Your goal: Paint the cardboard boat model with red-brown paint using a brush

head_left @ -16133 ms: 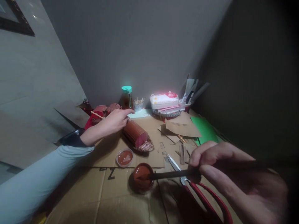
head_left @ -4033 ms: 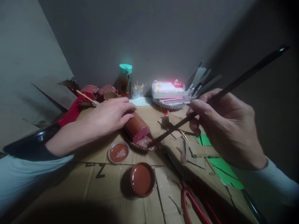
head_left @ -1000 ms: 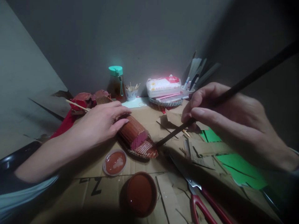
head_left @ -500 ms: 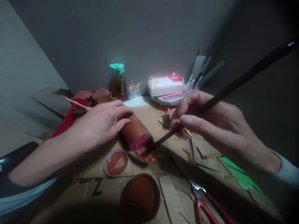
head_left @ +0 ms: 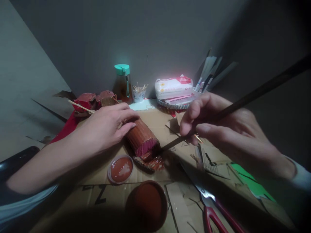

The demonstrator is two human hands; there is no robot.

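A brown, ridged cardboard roll (head_left: 142, 134) with a pink end lies on the cardboard sheet. My left hand (head_left: 110, 124) grips its far part, fingers over the top. A thin light stick (head_left: 80, 106) shows behind that hand. Between the thumb and fingers of my right hand (head_left: 218, 129) is a long dark brush (head_left: 175, 142). The brush's tip is at the near end of the roll, above a wet, reddish-brown flap (head_left: 155, 161); the bristles cannot be made out. Just left of the flap sits a small lid of brown paint (head_left: 121, 169), and nearer stands a round tub of brown paint (head_left: 149, 202).
Red-handled scissors (head_left: 206, 194) lie at the front right among cardboard scraps. At the back stand a bottle (head_left: 122, 82), a cup of toothpicks (head_left: 139, 94), and a basket (head_left: 170, 105) under a tissue pack (head_left: 173, 88). Red painted pieces (head_left: 86, 101) lie at back left.
My right hand has shifted slightly to the right, and the brush's upper end has tilted lower. My left hand and the roll have hardly moved.
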